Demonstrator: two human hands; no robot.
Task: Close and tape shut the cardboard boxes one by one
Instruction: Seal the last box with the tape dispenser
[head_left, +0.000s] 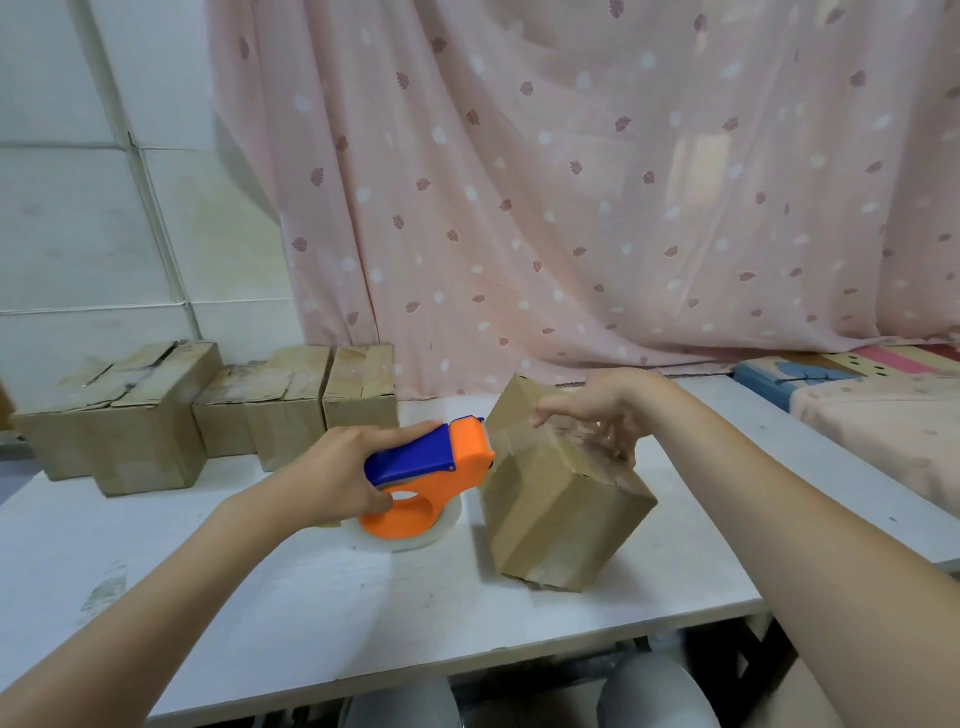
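Head view: left hand grips tape dispenser; right hand, fingers spread, steadies unlabelled cardboard box.

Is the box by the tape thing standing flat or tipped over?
Tipped. The cardboard box leans on one bottom edge on the white table, top tilted left toward the tape dispenser, while the right hand steadies it.

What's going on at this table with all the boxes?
A person is taping a cardboard box shut on a white table. The left hand grips an orange and blue tape dispenser, its front end against the box's upper left side. The right hand rests on top of the box, which stands tilted on one edge. Clear tape already shows across its top. More cardboard boxes sit in a row at the table's far left, against the wall.
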